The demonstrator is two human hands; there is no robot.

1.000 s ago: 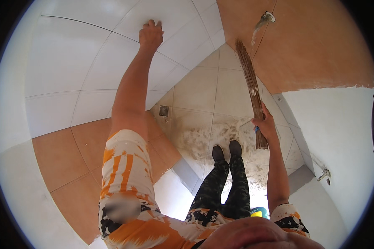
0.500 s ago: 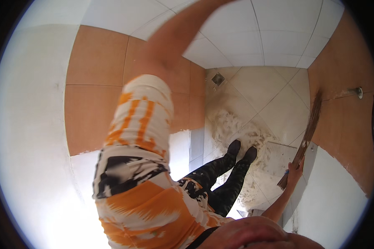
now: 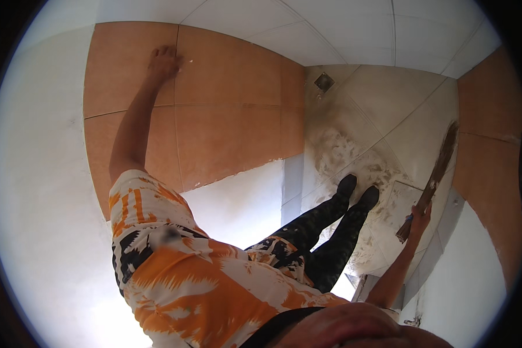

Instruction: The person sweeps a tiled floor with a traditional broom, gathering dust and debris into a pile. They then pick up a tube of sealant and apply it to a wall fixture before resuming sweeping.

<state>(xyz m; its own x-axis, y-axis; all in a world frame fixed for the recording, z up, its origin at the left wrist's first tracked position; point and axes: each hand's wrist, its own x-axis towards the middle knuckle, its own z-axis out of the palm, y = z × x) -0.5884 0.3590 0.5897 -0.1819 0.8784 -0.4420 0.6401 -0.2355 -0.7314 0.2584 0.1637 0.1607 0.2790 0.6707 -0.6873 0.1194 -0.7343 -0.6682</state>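
While the patterned orange, white and black shirt (image 3: 182,284) takes up the nearest part of the view, the right hand (image 3: 421,217) hangs low beyond it, wrapped around a stick broom (image 3: 439,165), a narrow bundle of brown twigs. The fingers are closed near the bundle's nearer end, with a short butt jutting past them and a small bluish bit (image 3: 409,218) showing beside the grip. The rest slants away over the beige floor tiles (image 3: 388,98), its tip close to the right-hand orange wall (image 3: 487,110); whether it touches I cannot tell.

Held one-handed like this, the broom should be light: probably stiff where the twigs are packed together, springier and easier to snap toward the thin tip. The packed part close to the butt looks the surest place to take hold, and the twigs should be rough enough not to slip.

Out to the other side, the left hand (image 3: 165,64) reaches to the orange wall tiles (image 3: 229,78), back toward the viewer and slightly blurred. The fingers look loosely parted beside a tile joint, but with the palm turned away I cannot tell whether they hold anything.

Farther down, dark camouflage trousers (image 3: 296,232) end in dark shoes (image 3: 347,184) on the floor, which carries brown and pale smears (image 3: 339,145). Beyond them are a square floor drain (image 3: 324,82) near the corner and, above it, the white wall tiles (image 3: 359,32).
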